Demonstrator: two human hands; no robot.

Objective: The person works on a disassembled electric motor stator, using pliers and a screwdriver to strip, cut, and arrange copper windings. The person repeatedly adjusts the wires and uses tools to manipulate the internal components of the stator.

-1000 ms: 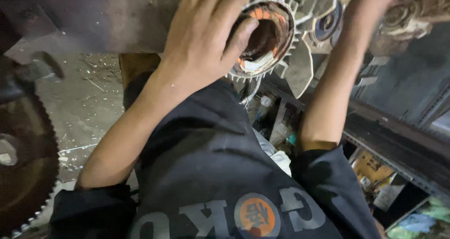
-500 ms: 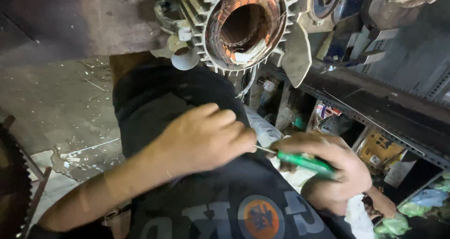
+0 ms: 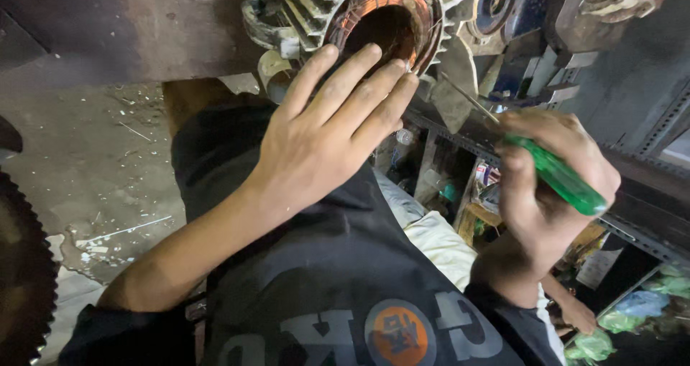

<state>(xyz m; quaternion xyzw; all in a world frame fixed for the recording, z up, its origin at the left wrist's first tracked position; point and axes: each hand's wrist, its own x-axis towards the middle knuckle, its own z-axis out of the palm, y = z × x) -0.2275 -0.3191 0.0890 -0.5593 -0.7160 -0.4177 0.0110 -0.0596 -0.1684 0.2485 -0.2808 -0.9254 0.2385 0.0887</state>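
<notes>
A finned electric motor stator with copper windings in its bore sits at the top centre. My left hand reaches up with fingers spread, its fingertips touching the lower rim of the stator opening. My right hand grips a screwdriver with a green translucent handle; its thin metal shaft points up-left toward the stator's lower right edge. I wear a dark shirt with a printed emblem.
A large toothed gear wheel stands at the left edge. The concrete floor carries debris. Metal shelving with boxes and green bags runs along the right. Other motor parts crowd the top right.
My left hand rose from my lap to the stator's rim. My right hand lifted the green screwdriver from low right toward the stator.
</notes>
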